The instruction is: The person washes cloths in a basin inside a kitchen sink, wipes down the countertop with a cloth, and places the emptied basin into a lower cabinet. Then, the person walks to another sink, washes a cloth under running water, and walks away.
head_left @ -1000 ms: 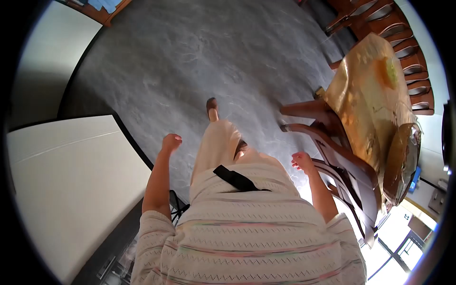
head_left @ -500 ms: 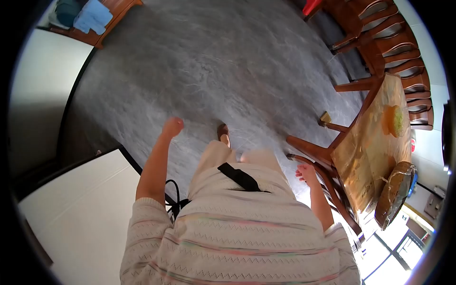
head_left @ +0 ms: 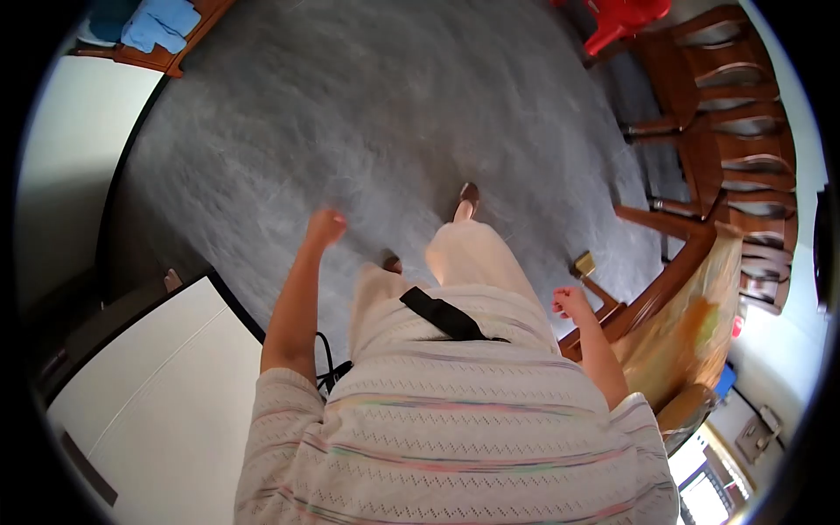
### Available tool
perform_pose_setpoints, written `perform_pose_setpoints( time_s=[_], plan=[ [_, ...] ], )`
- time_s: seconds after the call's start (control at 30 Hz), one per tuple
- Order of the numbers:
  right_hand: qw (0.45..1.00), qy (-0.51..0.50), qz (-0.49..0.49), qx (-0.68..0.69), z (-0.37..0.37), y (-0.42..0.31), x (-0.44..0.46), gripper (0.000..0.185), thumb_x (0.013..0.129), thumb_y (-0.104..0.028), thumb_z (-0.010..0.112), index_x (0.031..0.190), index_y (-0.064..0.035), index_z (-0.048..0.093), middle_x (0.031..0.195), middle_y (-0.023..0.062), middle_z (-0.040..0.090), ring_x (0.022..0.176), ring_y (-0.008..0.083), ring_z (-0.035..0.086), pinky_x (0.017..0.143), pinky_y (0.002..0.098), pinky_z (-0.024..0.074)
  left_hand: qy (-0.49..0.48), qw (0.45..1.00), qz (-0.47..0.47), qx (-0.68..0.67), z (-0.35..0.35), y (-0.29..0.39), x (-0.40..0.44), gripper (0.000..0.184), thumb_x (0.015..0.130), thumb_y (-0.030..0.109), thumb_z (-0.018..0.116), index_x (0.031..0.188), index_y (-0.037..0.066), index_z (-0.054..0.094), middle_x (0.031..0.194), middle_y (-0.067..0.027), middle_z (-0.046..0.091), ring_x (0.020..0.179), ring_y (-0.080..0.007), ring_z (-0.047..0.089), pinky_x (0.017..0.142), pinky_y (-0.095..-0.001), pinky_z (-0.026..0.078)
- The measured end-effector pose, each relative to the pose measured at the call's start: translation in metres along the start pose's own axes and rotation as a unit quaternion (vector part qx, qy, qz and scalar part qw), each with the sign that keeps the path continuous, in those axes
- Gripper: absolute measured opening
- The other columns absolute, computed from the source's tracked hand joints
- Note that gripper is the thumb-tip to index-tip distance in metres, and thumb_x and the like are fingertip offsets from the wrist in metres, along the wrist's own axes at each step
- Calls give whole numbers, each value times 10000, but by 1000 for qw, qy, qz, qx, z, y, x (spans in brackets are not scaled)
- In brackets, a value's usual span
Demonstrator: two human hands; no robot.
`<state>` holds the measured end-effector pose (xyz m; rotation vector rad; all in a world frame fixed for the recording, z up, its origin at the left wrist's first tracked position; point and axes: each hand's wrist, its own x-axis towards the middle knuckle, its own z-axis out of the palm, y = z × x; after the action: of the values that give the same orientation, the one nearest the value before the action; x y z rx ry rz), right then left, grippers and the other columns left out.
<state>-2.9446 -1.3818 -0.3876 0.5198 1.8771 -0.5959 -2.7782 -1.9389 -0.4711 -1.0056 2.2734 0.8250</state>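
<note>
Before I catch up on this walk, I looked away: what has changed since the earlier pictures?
The right foot now leads instead of the left. The covered table has slipped back in view along the right side, and more of the red object shows ahead. The left hand has swung forward slightly. Neither it nor the right hand visibly took or released anything.

Wooden chairs point(head_left: 748, 162) line the right wall beyond the covered table point(head_left: 678, 337). Bright daylight falls near a window point(head_left: 705, 497); the floor point(head_left: 385, 114) is marbled grey.
</note>
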Motion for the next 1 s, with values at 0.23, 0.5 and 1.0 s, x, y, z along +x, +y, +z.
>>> perform_pose_setpoints(
  time_s=[0.23, 0.5, 1.0],
  plan=[
    [990, 6, -136, -40, -123, -191, 66, 222, 799, -157, 527, 1000, -70, 565, 743, 23, 608, 569, 97, 576, 468, 236, 431, 35, 994, 8, -106, 5, 62, 25, 172, 667, 174, 626, 819, 103, 667, 800, -114, 647, 765, -270, 615, 680, -339, 479],
    [980, -51, -178, -73, -131, -343, 113, 206, 800, -150, 535, 985, -69, 572, 753, 28, 611, 571, 95, 582, 440, 218, 432, 19, 992, -58, -111, -55, 97, 103, 161, 689, 126, 648, 842, 81, 663, 781, -81, 655, 724, -176, 617, 653, -291, 476],
    [1000, -11, -8, 2, -196, -425, 151, 195, 802, -141, 528, 979, -71, 563, 770, 38, 616, 587, 117, 596, 460, 267, 432, 20, 993, 58, -97, -254, 301, 381, 192, 721, 189, 522, 829, 98, 654, 861, -137, 630, 856, -303, 591, 747, -376, 468]
  ],
)
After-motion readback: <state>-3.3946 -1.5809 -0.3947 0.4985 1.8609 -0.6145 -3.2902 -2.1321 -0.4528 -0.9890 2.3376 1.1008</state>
